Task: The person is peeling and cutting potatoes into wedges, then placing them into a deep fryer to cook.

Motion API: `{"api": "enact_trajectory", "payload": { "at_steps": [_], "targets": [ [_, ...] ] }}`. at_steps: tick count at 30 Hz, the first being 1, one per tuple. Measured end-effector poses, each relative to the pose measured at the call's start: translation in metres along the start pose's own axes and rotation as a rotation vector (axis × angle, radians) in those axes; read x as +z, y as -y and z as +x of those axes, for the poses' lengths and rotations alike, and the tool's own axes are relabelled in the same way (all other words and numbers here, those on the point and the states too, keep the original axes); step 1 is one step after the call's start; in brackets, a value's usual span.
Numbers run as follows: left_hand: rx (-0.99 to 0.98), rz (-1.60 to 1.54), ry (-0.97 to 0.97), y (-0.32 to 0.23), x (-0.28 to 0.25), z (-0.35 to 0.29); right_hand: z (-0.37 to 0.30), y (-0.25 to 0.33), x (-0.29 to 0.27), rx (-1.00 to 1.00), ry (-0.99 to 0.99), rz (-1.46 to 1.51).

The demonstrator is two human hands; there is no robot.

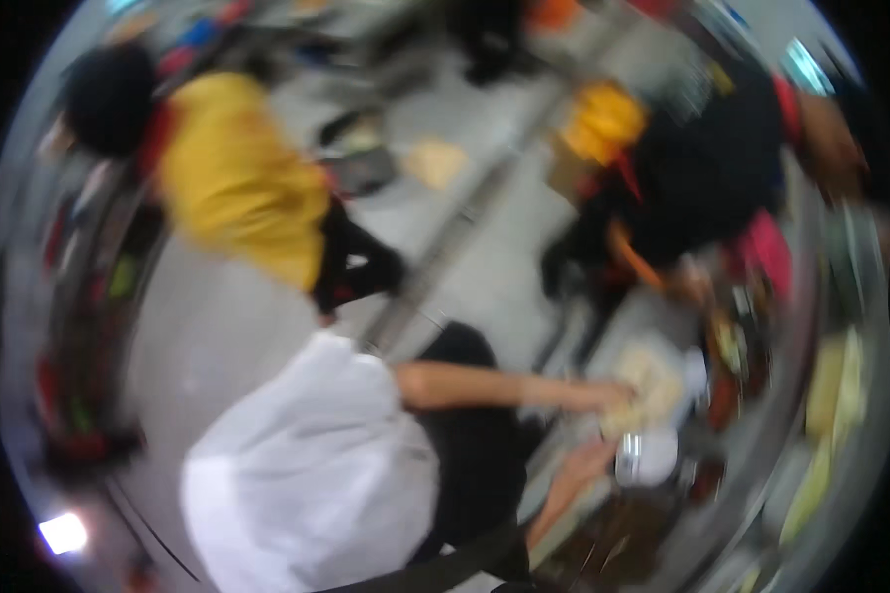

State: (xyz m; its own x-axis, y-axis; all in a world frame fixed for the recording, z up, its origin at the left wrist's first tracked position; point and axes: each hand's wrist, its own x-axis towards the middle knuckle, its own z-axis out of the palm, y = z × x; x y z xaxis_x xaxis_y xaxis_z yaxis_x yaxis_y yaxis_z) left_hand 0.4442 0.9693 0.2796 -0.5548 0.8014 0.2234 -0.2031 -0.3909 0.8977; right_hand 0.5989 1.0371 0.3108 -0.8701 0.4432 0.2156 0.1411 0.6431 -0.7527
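Neither my left hand nor my right hand shows in the head view, which is heavily smeared by motion. Nearest to me, in the lower middle, a co-worker in a white shirt point(307, 474) is bent low. One bare arm point(475, 387) of that person stretches right to a pale heap or flat piece point(653, 385); its kind is too blurred to tell. The co-worker's other hand point(583, 465) is beside a small white round container point(653, 458). What these fingers hold, if anything, cannot be made out.
A person in a yellow top point(242, 178) is low down at the upper left. Another in dark clothes point(707, 168) leans in at the upper right, near an orange bundle point(603, 121). A dark open box point(361, 163) and a tan piece point(435, 162) lie on the grey floor point(218, 306).
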Motion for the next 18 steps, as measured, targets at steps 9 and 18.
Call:
{"api": "enact_trajectory", "payload": {
  "at_steps": [9, 18],
  "targets": [
    [-0.674, -0.804, -0.141, -0.033, 0.03, -0.01, -0.007, 0.071, -0.056, 0.399, -0.185, 0.101],
    [-0.638, -0.702, -0.032, -0.007, 0.147, 0.022, -0.071, 0.067, -0.061, 0.523, -0.446, -0.054]
  ]
}}
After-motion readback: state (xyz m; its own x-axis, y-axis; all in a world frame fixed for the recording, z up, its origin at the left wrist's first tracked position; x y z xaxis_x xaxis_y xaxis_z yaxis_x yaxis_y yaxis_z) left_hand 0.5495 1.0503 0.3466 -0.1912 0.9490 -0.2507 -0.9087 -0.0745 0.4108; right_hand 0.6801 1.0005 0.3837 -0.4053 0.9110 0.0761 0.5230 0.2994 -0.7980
